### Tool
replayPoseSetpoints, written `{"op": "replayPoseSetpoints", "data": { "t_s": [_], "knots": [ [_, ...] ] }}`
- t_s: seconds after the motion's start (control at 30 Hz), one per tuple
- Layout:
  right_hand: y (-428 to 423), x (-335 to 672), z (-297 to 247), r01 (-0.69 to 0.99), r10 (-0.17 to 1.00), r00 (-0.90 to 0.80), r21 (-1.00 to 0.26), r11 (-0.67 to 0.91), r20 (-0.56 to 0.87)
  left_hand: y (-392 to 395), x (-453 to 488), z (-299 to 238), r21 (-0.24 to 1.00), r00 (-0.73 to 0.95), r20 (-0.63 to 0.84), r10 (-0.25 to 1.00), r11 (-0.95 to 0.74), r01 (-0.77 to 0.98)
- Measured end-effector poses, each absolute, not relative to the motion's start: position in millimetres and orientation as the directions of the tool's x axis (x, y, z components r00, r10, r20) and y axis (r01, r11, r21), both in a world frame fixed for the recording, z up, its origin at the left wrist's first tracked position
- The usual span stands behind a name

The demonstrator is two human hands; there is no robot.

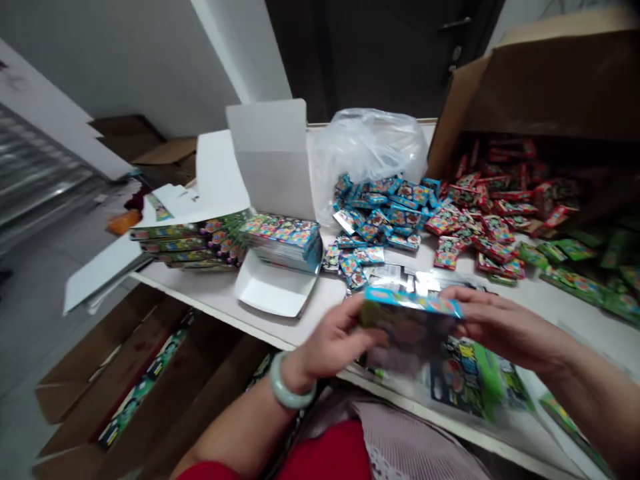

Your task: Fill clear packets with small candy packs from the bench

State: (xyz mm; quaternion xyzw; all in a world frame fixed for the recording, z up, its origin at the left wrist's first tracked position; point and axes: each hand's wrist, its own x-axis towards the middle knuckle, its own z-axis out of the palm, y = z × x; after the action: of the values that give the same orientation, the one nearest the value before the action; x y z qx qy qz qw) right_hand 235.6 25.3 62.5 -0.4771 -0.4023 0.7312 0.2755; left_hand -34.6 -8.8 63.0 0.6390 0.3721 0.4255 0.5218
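Observation:
Between my two hands is a glossy printed pack point(413, 333) with a bright blue top edge; its front is dark and smeared by motion. My left hand point(333, 345) grips its left end, the thumb across the front. At the right end, the fingers of my right hand point(493, 317) close on it. Below the pack, black-and-green printed packets point(457, 377) lie near the table's front edge. Just beyond it is a loose heap of small blue printed boxes point(387, 207). To the left stands an opened white carton point(273, 293), its lid up, with a row of colourful packs point(283, 233) inside.
Red small boxes point(495, 227) spill from a large cardboard box point(555, 87), with green packets point(575, 250) at right. A clear plastic bag point(373, 143) sits behind the blue heap. Stacked printed cartons point(195, 243) stand left. Open cardboard boxes point(135, 353) are below the table edge.

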Motion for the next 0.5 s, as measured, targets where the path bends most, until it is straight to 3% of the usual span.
{"op": "replayPoseSetpoints", "data": {
  "t_s": [0.07, 0.13, 0.2, 0.3, 0.4, 0.5],
  "knots": [
    [32.0, 240.3, 58.7, -0.062, 0.884, -0.255, -0.905, -0.420, -0.393, 5.5, -72.3, 90.3, 0.881, 0.067, 0.413, 0.908, -0.417, 0.223],
    [37.3, 241.3, 49.3, -0.056, 0.925, -0.140, -0.930, -0.363, -0.353, 29.7, -111.3, 108.5, 0.669, -0.091, 0.675, 0.732, -0.554, 0.495],
    [38.0, 236.5, 38.2, 0.004, 0.942, -0.118, -0.948, -0.317, -0.315, 61.0, -145.5, 112.4, 0.399, 0.104, 0.784, 0.612, -0.624, 0.672],
    [31.2, 223.8, 26.1, 0.111, 0.939, -0.208, -0.961, -0.254, -0.272, 104.8, -180.4, 95.7, 0.132, 0.346, 0.647, 0.679, -0.547, 0.827],
    [23.8, 222.8, 19.8, 0.168, 0.928, -0.264, -0.960, -0.224, -0.263, 123.4, -199.0, 73.4, 0.085, 0.413, 0.523, 0.746, -0.528, 0.845],
    [22.8, 242.5, 11.6, 0.252, 0.946, -0.217, -0.950, -0.186, -0.243, 115.9, -201.5, 62.3, 0.091, 0.446, 0.455, 0.771, -0.538, 0.838]
  ]
}}
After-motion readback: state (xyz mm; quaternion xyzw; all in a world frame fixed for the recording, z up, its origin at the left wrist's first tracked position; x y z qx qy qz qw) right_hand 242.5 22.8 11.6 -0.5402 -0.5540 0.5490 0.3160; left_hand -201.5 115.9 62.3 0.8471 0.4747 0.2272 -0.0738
